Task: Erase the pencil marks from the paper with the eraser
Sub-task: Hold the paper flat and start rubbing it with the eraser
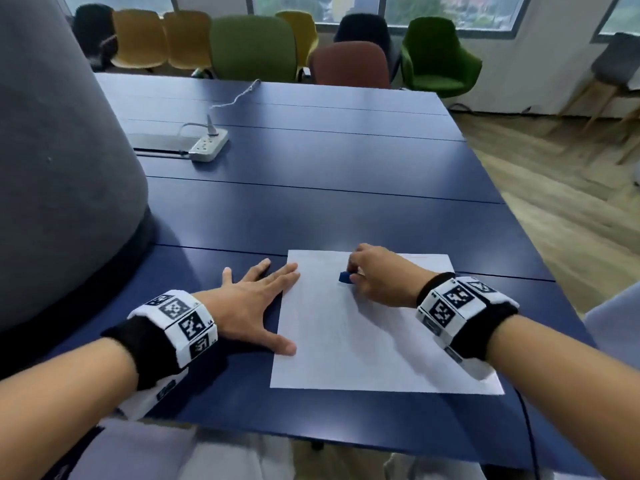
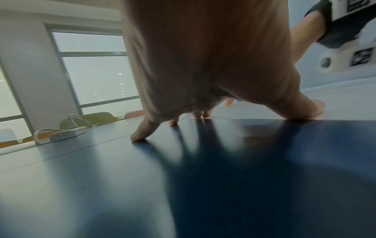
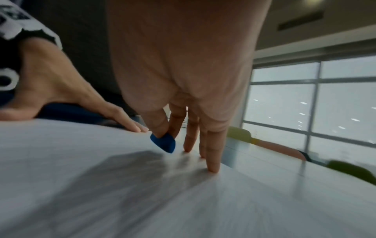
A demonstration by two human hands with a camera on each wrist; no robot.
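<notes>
A white sheet of paper lies on the dark blue table in front of me. My right hand pinches a small blue eraser between thumb and forefinger and holds its tip against the upper part of the sheet; the right wrist view shows the eraser touching the paper, with the other fingertips resting on it. My left hand lies flat with fingers spread, forefinger and thumb on the paper's left edge. Any pencil marks are too faint to make out.
A white power strip with a plugged cable sits far left on the table. A large grey rounded object stands at the left. Several coloured chairs line the table's far side. The table's right edge drops to a wooden floor.
</notes>
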